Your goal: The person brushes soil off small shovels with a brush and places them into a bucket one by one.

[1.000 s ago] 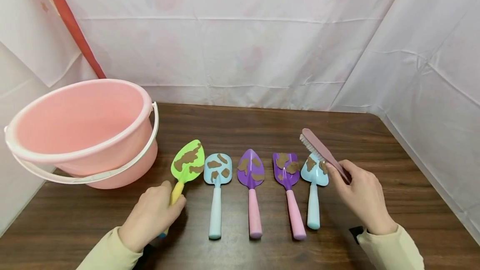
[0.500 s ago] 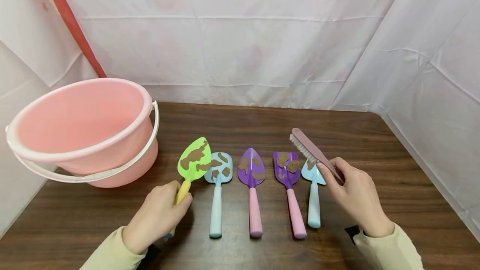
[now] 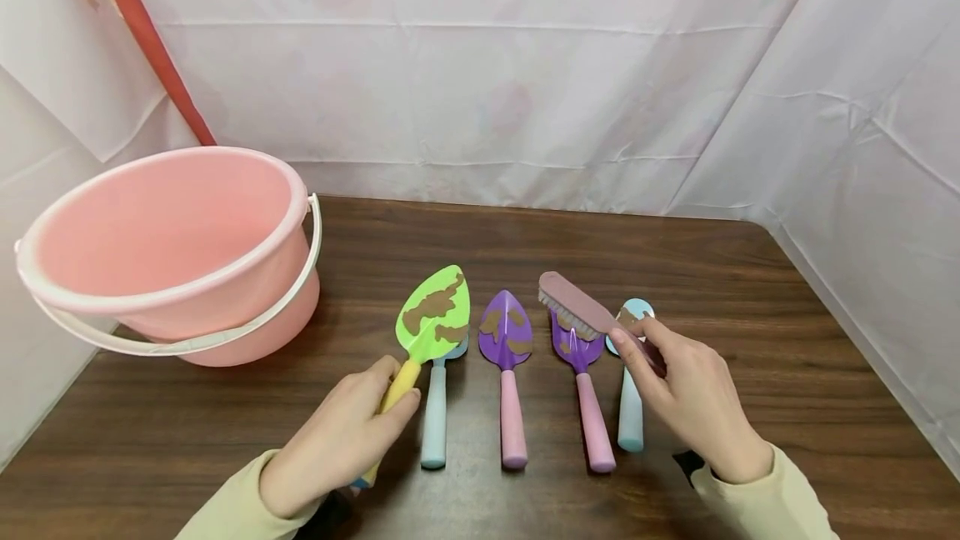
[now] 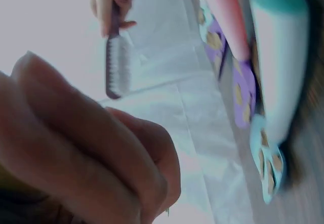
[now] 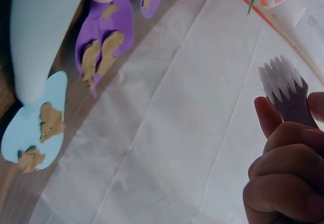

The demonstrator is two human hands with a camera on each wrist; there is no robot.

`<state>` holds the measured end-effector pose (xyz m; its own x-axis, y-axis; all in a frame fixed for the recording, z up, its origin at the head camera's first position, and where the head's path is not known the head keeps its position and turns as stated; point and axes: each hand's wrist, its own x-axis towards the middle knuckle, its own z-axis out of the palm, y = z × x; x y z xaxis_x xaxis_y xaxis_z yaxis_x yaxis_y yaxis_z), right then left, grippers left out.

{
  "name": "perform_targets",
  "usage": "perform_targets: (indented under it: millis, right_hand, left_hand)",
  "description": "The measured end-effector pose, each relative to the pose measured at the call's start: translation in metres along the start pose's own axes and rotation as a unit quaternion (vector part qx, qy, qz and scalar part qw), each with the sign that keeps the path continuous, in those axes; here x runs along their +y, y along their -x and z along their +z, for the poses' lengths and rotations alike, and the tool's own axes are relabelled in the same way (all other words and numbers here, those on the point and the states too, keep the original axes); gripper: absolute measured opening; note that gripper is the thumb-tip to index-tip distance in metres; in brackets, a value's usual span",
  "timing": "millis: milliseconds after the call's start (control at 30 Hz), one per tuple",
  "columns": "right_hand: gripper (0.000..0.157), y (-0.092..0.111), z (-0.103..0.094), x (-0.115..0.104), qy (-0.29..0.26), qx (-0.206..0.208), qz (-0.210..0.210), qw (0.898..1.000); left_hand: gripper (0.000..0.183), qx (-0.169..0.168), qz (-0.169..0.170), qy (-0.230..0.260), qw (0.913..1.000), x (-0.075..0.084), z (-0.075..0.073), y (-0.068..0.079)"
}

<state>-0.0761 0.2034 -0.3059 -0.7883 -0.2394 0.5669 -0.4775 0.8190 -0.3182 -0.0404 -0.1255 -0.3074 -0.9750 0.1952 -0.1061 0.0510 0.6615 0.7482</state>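
Observation:
In the head view my left hand [image 3: 341,432] grips the yellow handle of a green trowel [image 3: 435,315] with brown patches on its blade. That blade overlaps a light blue trowel [image 3: 435,423] lying on the table. My right hand [image 3: 693,394] holds a mauve brush [image 3: 577,302] by its handle, white bristles facing down. The bristles overlap a square-ended purple trowel [image 3: 588,411] in this view. A pointed purple trowel [image 3: 510,407] with a pink handle lies between the hands. Behind my right fingers is another light blue trowel [image 3: 630,419]. Brown patches show on these blades too.
A large pink bucket [image 3: 262,319] with a white handle [image 3: 225,340] stands on the left of the dark wooden table [image 3: 465,227]. White sheeting [image 3: 480,90] hangs behind the table and along its right side. A red strip [image 3: 157,48] runs down the back left corner.
My left hand has lifted the green trowel and carried it right, over the left light blue trowel. The brush in my right hand has moved left, from the right light blue trowel towards the square-ended purple one.

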Motion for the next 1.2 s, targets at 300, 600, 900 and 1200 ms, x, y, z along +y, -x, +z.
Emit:
perform_targets:
  millis: [300, 600, 900, 1200]
  right_hand:
    - [0.01, 0.002, 0.003, -0.009, -0.019, 0.016, -0.062, 0.998]
    - [0.018, 0.003, 0.006, -0.018, -0.044, 0.009, -0.094, 0.995]
    - [0.028, 0.004, 0.008, -0.031, -0.067, -0.017, -0.102, 0.992]
    - [0.034, 0.006, 0.014, -0.041, -0.07, -0.03, -0.129, 0.989]
  left_hand:
    - [0.017, -0.037, 0.009, 0.042, 0.9984, 0.012, 0.005, 0.007]
    - [0.015, -0.075, -0.008, 0.067, 0.9948, 0.021, 0.01, 0.007]
    - [0.011, -0.066, 0.025, 0.029, 0.9971, 0.026, 0.016, 0.007]
    - [0.01, -0.072, 0.04, 0.027, 0.9963, 0.027, 0.022, 0.006]
